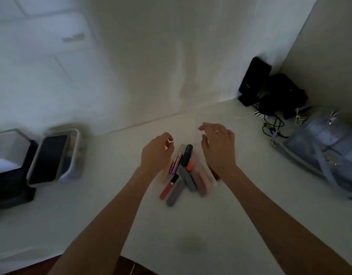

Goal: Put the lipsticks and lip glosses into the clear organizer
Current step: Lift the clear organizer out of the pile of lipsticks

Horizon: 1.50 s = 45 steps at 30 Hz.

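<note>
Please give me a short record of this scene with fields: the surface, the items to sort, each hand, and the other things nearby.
surface: white table
items: pile of lipsticks and glosses, lying between the hands
organizer: too faint to place
left hand: open, above the pile's left edge
right hand: open, wears a ring, above the pile's right edge
left side: phone leaning in a holder
right side: blue bag, black speaker, cables
</note>
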### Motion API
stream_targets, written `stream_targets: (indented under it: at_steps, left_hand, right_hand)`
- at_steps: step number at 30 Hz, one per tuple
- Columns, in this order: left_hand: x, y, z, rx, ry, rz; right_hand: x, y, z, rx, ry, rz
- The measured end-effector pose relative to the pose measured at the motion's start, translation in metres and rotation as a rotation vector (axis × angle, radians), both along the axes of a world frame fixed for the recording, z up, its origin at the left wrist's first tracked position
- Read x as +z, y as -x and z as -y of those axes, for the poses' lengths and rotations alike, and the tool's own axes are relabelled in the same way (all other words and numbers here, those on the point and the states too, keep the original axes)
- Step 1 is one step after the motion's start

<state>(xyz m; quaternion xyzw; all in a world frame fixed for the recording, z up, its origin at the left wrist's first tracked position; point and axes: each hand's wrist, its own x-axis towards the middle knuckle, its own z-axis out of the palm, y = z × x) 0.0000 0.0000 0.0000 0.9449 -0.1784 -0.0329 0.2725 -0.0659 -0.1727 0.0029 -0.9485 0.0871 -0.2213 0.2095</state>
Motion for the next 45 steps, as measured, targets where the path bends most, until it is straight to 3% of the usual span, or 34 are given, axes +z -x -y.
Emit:
stream_targets:
  at_steps: [4,11,14,21,27,36,40,45]
  left_hand:
    - [-0.028,-0.005,0.013,0.015,0.081,0.023]
    - [-0.055,-0.026,0.006,-0.076,0.249,0.102]
    - [-0.053,-0.034,-0.012,-0.076,0.421,0.122]
    - [-0.062,-0.012,-0.036,0.054,0.766,-0.022]
    - [-0.076,0.013,-0.041,0.041,0.678,0.020]
    - [-0.073,0.006,-0.031,0.010,0.598,0.050]
    - [-0.070,0.006,-0.032,0.037,0.693,0.057]
    - [-0.057,0.001,-0.041,0.089,1.075,-0.063]
  right_hand:
    - [-0.024,-0.005,0.012,-0.125,0.112,0.076]
    - [-0.056,-0.011,0.022,-0.109,0.120,0.120]
    - [-0.055,-0.006,0.025,-0.092,0.105,0.113]
    - [-0.060,0.014,0.017,-0.098,0.064,0.088]
    - [-0.050,0.015,0.004,-0.159,-0.028,0.031]
    - [-0.052,0.008,0.003,-0.174,0.127,-0.036]
    - [-0.040,0.005,-0.016,-0.070,0.133,0.084]
    - [-0.017,0.006,-0.068,0.197,0.141,0.140]
